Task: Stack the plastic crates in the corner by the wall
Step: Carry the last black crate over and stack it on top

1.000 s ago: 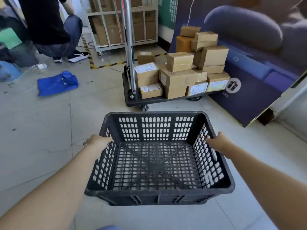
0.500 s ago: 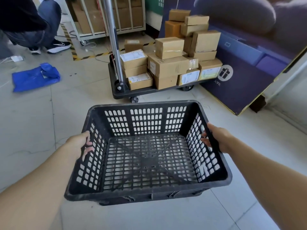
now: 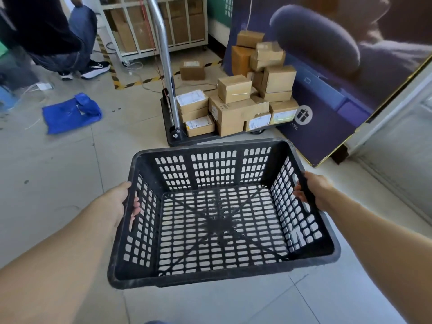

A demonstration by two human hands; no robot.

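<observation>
A person is holding an empty black plastic crate (image 3: 219,213) above the tiled floor (image 3: 58,178), carrying it by its two short sides. The left hand (image 3: 117,202) is gripping the crate's left rim, its fingers (image 3: 135,206) curling over the edge and showing through the slotted wall. The right hand (image 3: 314,189) is clasping the right rim in the same way, fingers wrapped around the top edge. The crate is sitting in the near middle of the scene, tilting slightly down toward the left. Just beyond its far rim, a platform trolley (image 3: 173,134) with a steel handle is standing loaded with taped cardboard boxes (image 3: 236,108). To the right of the trolley, a large dark printed panel (image 3: 327,90) is leaning against the wall. A blue bag (image 3: 70,114) is lying on the floor at far left, and another person's legs and black trainers (image 3: 95,67) are showing beside a white shelving rack (image 3: 154,24).
</observation>
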